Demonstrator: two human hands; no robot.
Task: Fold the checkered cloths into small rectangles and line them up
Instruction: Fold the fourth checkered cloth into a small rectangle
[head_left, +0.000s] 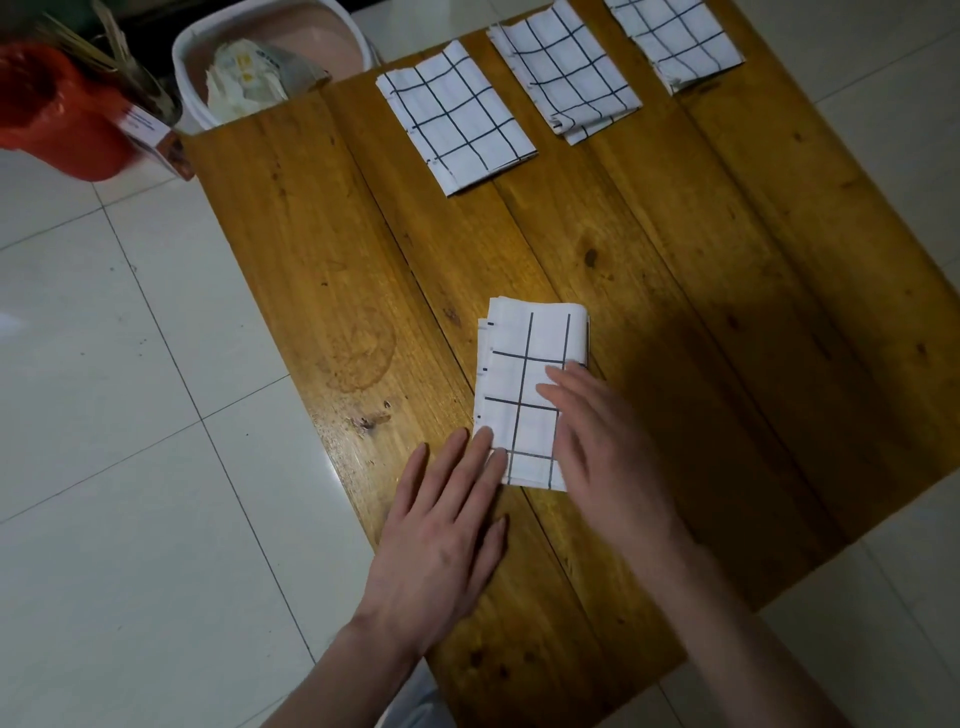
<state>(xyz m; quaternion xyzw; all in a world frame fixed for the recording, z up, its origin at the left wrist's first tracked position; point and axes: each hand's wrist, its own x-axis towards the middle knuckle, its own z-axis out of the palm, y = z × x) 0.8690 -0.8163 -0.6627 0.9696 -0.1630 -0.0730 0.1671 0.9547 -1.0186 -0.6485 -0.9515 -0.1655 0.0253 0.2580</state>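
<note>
Four cloths: all folded, on the wooden table (311, 249).
Far row: three folded cloths (456, 117), (566, 73), (675, 41) side by side at the far edge.
Near cloth (530, 379): small rectangle at the near middle, well apart from the row.
Right hand (602, 447): grip flat, fingers straight, pressing its right side.
Left hand (447, 525): flat, fingertips touching its near left corner.
Advice: smooth firmly from fold outward, square the edges, then place it left of the row, probably.

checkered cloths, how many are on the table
4. Three folded cloths sit in a row along the far edge: left, middle, right, partly cut off. A fourth lies under both hands.
</note>
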